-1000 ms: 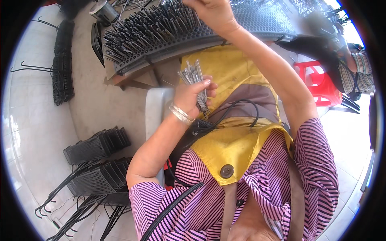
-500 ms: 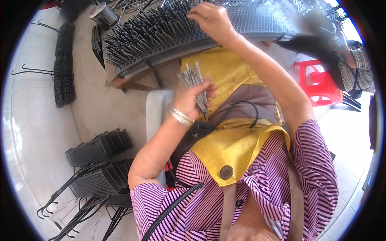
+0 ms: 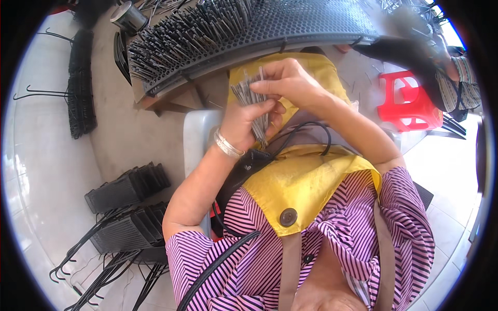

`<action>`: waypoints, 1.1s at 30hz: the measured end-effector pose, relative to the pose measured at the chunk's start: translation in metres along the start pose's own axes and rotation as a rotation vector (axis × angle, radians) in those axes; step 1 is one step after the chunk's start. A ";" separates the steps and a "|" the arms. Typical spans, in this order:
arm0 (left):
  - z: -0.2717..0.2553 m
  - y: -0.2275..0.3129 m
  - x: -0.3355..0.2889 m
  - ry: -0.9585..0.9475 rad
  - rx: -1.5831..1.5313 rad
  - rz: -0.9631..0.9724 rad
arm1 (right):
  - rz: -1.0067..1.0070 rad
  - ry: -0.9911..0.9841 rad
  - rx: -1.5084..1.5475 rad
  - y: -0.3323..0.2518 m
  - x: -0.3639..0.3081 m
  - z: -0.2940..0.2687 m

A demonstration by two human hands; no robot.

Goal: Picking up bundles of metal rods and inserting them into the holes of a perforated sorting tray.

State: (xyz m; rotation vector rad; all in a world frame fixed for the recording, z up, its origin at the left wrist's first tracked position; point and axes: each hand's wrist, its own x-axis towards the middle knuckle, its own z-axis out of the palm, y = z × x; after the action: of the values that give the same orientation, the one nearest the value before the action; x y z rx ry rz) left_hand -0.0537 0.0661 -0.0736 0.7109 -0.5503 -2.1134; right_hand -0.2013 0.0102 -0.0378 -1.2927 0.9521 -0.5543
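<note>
A bundle of thin grey metal rods (image 3: 248,93) is wrapped in the fingers of my left hand (image 3: 241,124), its ends sticking out above and below. My right hand (image 3: 293,85) has closed on the upper end of the same bundle, with thumb and fingertips pinched at a thin rod (image 3: 261,73) there. Beyond both hands lies a long grey perforated board (image 3: 311,23). Many similar rods (image 3: 192,39) stand packed in the holes of its left part, while bare holes show toward the right.
A metal can (image 3: 128,18) sits at the far left of the bench. Black mesh racks with hooked wires (image 3: 127,228) stand on the floor at lower left. A red plastic stool (image 3: 407,103) is at right, beside another person's striped sleeve (image 3: 467,78).
My right hand has come back from the board's rods, toward me, to the bundle in my left hand. The left hand stays nearly in place, still holding the bundle.
</note>
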 end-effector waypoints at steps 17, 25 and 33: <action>0.007 -0.001 -0.005 0.302 0.094 -0.009 | 0.019 0.110 0.313 0.001 0.003 -0.023; 0.000 0.001 -0.002 0.437 -0.060 0.025 | -0.190 0.377 0.540 -0.020 0.037 -0.046; -0.001 0.000 -0.002 0.392 -0.074 -0.018 | -0.457 0.545 0.354 -0.026 0.068 -0.028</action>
State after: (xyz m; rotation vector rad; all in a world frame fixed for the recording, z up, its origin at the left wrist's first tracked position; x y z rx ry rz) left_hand -0.0524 0.0678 -0.0738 1.0573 -0.2506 -1.9294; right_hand -0.1852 -0.0654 -0.0314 -1.0492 0.9359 -1.4182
